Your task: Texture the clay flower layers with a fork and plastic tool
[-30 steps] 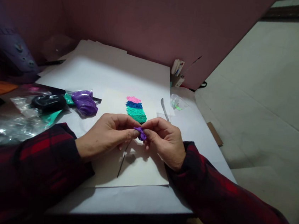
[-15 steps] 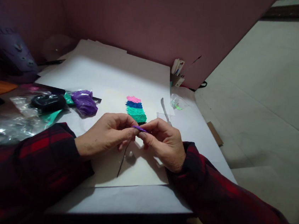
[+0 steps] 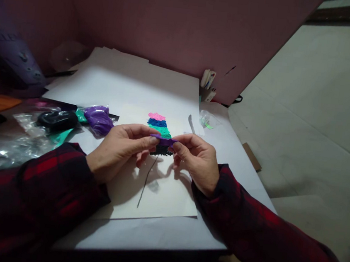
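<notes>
My left hand [image 3: 119,150] and my right hand [image 3: 195,160] pinch the two ends of a small purple clay strip [image 3: 163,139], stretched flat between the fingertips. They hold it just above a cream paper sheet [image 3: 158,196]. On that sheet a column of textured clay bands [image 3: 159,125] runs pink, blue, teal and then black, with a thin dark line drawn below. The strip hangs over the column's lower end.
At left lie a bag of purple clay [image 3: 98,119], a black clay lump [image 3: 56,119] and crinkled clear wrappers [image 3: 23,144]. A thin metal tool [image 3: 192,124] and a small clear bag [image 3: 209,120] rest right of the column. The white table [image 3: 139,231] ends close in front.
The purple clay went from a crumpled bit to a flat stretched strip. Both hands rose and moved away from me, over the lower end of the band column.
</notes>
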`<state>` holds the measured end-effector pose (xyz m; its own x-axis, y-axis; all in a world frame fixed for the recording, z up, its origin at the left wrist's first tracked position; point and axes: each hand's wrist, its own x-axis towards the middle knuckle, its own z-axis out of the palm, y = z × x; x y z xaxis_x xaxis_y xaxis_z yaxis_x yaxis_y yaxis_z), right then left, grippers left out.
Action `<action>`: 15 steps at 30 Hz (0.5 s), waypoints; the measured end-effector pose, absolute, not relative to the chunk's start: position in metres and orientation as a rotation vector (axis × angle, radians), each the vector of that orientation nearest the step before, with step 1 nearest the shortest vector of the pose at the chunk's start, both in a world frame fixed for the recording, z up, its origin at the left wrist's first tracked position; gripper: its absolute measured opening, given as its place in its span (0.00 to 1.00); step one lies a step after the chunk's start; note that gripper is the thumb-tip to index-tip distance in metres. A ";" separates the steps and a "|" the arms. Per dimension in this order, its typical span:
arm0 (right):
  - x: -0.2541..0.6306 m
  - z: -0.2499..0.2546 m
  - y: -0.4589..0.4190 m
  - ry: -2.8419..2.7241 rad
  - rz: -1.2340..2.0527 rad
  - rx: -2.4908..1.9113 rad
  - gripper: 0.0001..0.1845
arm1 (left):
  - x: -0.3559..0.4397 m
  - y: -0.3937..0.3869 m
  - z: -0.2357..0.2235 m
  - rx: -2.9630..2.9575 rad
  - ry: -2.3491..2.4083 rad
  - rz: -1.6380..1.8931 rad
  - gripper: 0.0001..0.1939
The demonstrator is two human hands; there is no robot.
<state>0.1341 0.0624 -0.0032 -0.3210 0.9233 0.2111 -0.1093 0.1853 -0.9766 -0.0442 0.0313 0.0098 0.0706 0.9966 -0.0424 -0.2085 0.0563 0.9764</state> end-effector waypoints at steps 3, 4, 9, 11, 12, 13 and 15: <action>0.135 -0.002 0.060 -1.535 1.380 -0.787 0.10 | -0.042 0.030 0.011 1.075 1.029 1.133 0.12; 0.135 -0.001 0.059 -1.564 1.387 -0.768 0.10 | -0.042 0.029 0.011 1.097 1.020 1.111 0.12; 0.135 0.002 0.055 -1.684 1.346 -0.666 0.08 | -0.040 0.025 0.013 1.221 1.029 1.084 0.09; 0.135 0.002 0.054 -1.700 1.349 -0.649 0.08 | -0.040 0.025 0.014 1.241 1.080 1.085 0.08; 0.135 0.002 0.054 -1.705 1.355 -0.642 0.08 | -0.040 0.025 0.014 1.244 1.103 1.084 0.08; 0.135 0.001 0.053 -1.708 1.358 -0.633 0.09 | -0.040 0.025 0.015 1.245 1.118 1.082 0.08; 0.134 -0.001 0.053 -1.712 1.347 -0.619 0.10 | -0.040 0.025 0.015 1.247 1.130 1.079 0.08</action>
<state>0.1344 0.0533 -0.0008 -0.5168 0.7960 0.3151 -0.1189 0.2978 -0.9472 -0.0400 0.0251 0.0146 0.1356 0.9900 -0.0375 0.0079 0.0368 0.9993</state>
